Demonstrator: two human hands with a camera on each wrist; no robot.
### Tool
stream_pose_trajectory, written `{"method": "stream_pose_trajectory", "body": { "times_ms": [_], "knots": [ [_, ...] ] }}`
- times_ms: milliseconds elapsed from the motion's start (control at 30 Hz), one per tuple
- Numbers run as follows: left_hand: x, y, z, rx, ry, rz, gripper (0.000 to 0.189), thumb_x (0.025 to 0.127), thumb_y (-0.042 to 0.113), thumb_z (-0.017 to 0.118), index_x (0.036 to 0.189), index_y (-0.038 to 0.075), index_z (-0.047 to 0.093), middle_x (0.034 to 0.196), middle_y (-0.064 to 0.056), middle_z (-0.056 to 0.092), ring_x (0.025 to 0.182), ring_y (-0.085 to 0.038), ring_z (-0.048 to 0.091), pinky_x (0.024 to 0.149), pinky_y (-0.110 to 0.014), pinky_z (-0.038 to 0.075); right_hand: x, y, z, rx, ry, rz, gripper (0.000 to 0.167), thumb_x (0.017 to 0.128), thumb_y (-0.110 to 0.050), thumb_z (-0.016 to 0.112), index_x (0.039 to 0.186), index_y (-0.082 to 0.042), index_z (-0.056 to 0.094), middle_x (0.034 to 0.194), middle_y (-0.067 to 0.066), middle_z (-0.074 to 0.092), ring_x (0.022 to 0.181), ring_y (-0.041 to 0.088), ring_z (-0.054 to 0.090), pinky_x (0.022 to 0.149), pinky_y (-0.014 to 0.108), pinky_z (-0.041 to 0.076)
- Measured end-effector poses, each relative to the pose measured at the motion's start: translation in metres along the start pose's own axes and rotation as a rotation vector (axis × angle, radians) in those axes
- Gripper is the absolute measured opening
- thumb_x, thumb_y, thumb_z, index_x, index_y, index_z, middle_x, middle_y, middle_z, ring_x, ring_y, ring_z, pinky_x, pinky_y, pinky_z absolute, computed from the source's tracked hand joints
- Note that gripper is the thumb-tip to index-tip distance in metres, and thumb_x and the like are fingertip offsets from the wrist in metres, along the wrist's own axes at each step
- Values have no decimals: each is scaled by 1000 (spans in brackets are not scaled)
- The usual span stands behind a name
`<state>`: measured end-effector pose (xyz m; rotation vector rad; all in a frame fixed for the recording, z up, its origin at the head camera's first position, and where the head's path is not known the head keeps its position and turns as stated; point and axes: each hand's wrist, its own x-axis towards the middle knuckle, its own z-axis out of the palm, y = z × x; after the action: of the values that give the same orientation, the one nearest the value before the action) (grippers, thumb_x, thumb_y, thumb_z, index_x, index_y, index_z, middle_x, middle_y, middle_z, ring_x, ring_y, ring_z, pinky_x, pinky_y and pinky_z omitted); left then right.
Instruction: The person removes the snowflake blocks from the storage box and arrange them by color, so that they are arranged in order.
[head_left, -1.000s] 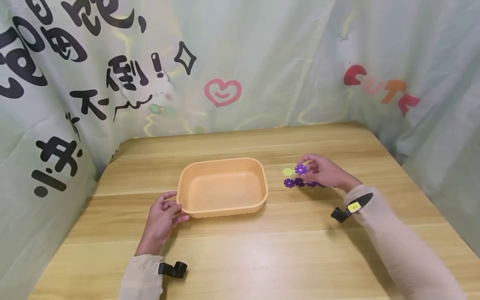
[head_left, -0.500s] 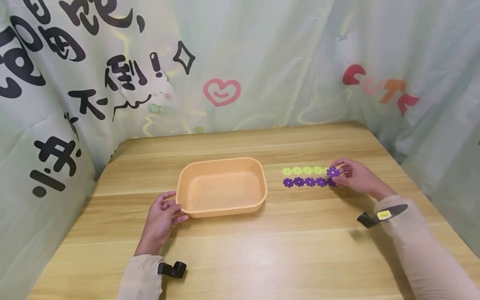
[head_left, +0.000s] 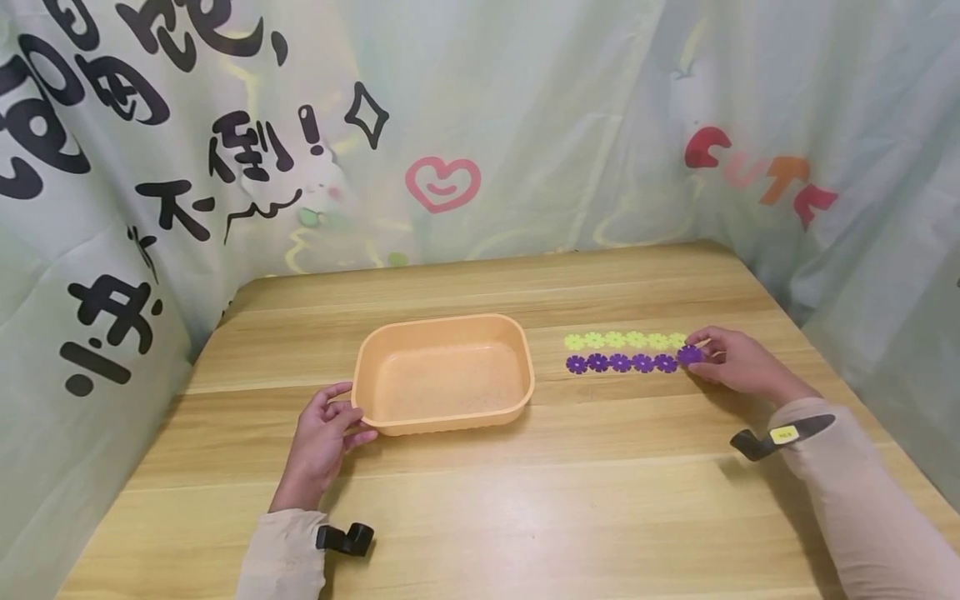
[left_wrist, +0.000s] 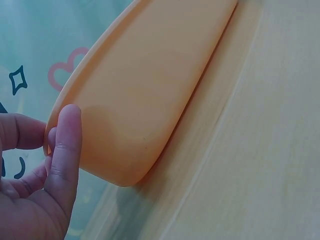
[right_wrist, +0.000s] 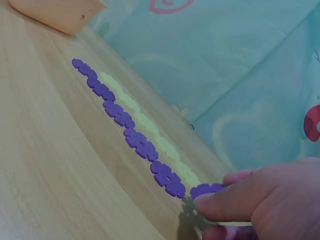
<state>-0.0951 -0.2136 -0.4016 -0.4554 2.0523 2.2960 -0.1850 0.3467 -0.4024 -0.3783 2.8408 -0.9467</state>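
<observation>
My right hand (head_left: 738, 362) pinches a purple snowflake disc (head_left: 689, 355) between thumb and fingers, at the right end of a row of purple snowflake discs (head_left: 620, 362). In the right wrist view the held disc (right_wrist: 206, 189) shows beside the row's last disc (right_wrist: 167, 178), partly covered by the thumb. Just behind runs a parallel row of yellow-green snowflake discs (head_left: 615, 340). My left hand (head_left: 322, 437) grips the near left corner of an orange plastic basin (head_left: 444, 423), thumb on one side of the rim (left_wrist: 75, 80) and fingers on the other.
The basin stands left of the two rows on a wooden table (head_left: 480, 508). A pale printed curtain (head_left: 540, 133) hangs round the table's back and sides. Each wrist wears a black camera mount, such as the right one (head_left: 780, 436).
My right hand has moved right along the rows with a purple disc, then down to the purple row's right end. More discs of both rows now show. My left hand stays on the basin.
</observation>
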Motion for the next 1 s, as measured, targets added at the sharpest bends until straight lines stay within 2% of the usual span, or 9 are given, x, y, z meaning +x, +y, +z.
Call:
{"method": "stream_pose_trajectory", "body": {
  "times_ms": [67, 133, 367, 733, 1000],
  "knots": [
    [0, 0, 0, -10, -5, 5, 47, 92, -13, 49, 136, 0, 36, 91, -6, 48, 71, -13, 60, 65, -27, 63, -1, 0, 0, -9, -12, 4, 35, 88, -9, 70, 117, 4, 55, 97, 19, 63, 94, 42, 60, 78, 53, 55],
    [0, 0, 0, -16, -7, 6, 47, 92, -13, 49, 136, -1, 35, 90, -6, 48, 71, -13, 60, 65, -26, 62, -1, 1, -1, -32, -16, 1, 35, 87, -10, 71, 116, 3, 56, 96, 18, 63, 94, 41, 60, 79, 55, 54],
    [-1, -1, -1, -16, -9, 4, 47, 92, -13, 48, 136, 0, 36, 91, -6, 48, 72, -14, 61, 65, -27, 62, 1, 6, 1, -95, -28, -22, 34, 86, -12, 72, 114, 1, 57, 80, 4, 60, 74, 21, 56, 66, 35, 49],
    [0, -2, -1, -6, -11, 5, 47, 93, -13, 47, 136, 0, 36, 92, -7, 47, 72, -14, 61, 66, -27, 63, 1, 10, 3, -99, -40, -2, 38, 87, -16, 73, 116, 2, 56, 74, 1, 56, 67, 19, 50, 58, 28, 43],
    [1, -2, -3, -23, -8, -2, 47, 93, -12, 49, 136, 0, 35, 92, -7, 47, 73, -15, 61, 66, -27, 62, 3, 10, 4, -110, -31, -20, 37, 86, -16, 74, 114, 1, 58, 74, 1, 57, 67, 18, 51, 60, 30, 44]
  ]
}}
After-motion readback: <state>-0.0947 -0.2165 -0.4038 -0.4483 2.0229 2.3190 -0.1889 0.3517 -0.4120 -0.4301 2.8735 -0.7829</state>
